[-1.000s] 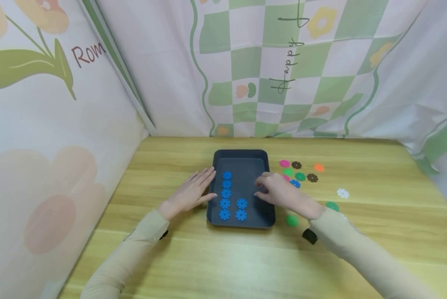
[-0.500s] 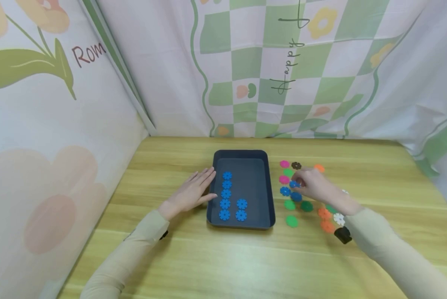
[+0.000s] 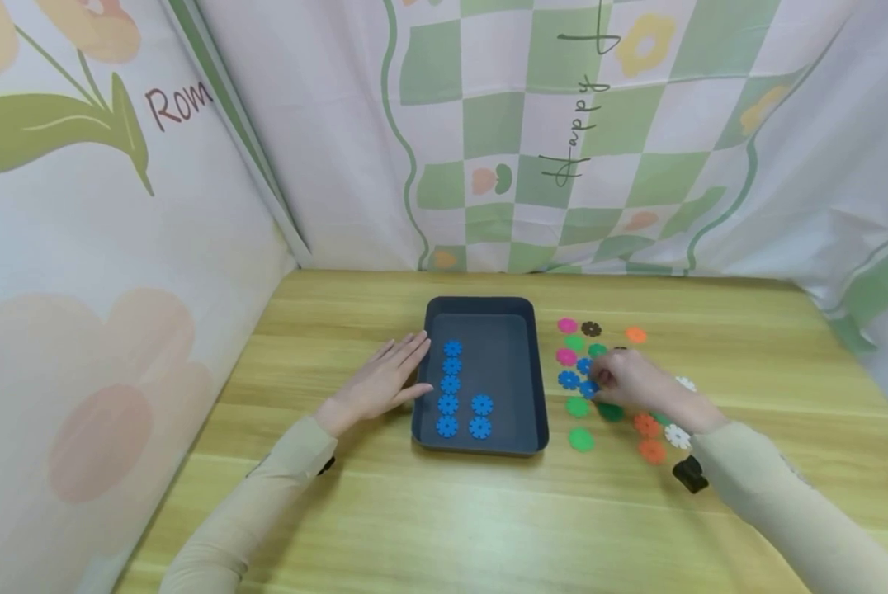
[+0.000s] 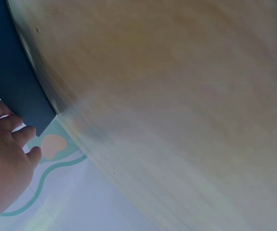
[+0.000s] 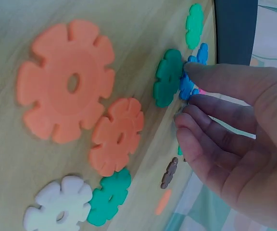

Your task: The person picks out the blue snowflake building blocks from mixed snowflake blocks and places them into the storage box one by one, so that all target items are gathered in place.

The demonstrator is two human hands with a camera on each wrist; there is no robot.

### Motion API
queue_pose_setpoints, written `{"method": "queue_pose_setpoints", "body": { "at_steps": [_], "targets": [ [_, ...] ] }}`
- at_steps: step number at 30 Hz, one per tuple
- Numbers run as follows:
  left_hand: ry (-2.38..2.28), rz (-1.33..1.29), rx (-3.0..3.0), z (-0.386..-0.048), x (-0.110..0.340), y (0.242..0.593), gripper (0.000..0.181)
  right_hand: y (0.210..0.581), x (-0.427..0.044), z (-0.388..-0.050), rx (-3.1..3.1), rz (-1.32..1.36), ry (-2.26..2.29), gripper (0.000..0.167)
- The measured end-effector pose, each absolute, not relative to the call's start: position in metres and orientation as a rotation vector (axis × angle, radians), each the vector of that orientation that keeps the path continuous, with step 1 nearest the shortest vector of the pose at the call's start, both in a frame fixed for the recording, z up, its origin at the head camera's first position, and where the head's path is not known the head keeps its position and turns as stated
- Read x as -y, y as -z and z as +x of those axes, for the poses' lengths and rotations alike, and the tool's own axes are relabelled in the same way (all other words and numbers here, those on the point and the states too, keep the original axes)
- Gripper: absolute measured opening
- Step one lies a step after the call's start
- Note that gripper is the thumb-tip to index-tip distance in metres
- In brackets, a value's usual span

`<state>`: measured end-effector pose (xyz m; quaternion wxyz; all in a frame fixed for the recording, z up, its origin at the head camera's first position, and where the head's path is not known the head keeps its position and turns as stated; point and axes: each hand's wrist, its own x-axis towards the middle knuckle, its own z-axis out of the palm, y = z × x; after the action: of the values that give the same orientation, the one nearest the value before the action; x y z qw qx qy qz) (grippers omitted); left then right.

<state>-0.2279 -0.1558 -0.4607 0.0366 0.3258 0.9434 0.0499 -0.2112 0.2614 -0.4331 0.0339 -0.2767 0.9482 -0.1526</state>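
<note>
My left hand (image 3: pixel 380 381) lies with straight fingers on the left rim of a dark grey tray (image 3: pixel 509 346); the left wrist view shows those fingers (image 4: pixel 25 134) against the tray's side. Inside the tray, flower-shaped blue discs form a longer left column (image 3: pixel 450 384) and a shorter right one (image 3: pixel 481 404). Right of the tray, my right hand (image 3: pixel 633 382) has thumb and index finger at opposite edges of a blue flower disc (image 3: pixel 588 388), pinching it at table level. Two more blue discs lie close by, one to its left (image 3: pixel 568 379) and one behind it (image 3: pixel 584 365).
Loose discs surround the right hand: pink (image 3: pixel 566 356), light green (image 3: pixel 581 439), dark green (image 5: pixel 168 78), orange (image 5: pixel 66 82), white (image 5: pixel 59 204) and brown (image 3: pixel 591 328). A curtain (image 3: pixel 481 124) hangs behind the wooden table (image 3: pixel 444 520), and a printed cloth wall (image 3: pixel 117 330) stands at left.
From over the tray's right side, my right hand has moved right to the loose discs, then settled at a blue disc. The left hand and the discs in the tray have stayed put.
</note>
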Motion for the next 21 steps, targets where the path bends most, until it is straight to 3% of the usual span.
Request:
{"method": "queue_pose_setpoints", "body": {
  "at_steps": [21],
  "targets": [
    [-0.137, 1.010, -2.909, -0.2283, 0.1559, 0.4611, 0.079, 0.4345, -0.2557, -0.2132, -2.898, -0.826, 0.477, 0.021]
  ]
}}
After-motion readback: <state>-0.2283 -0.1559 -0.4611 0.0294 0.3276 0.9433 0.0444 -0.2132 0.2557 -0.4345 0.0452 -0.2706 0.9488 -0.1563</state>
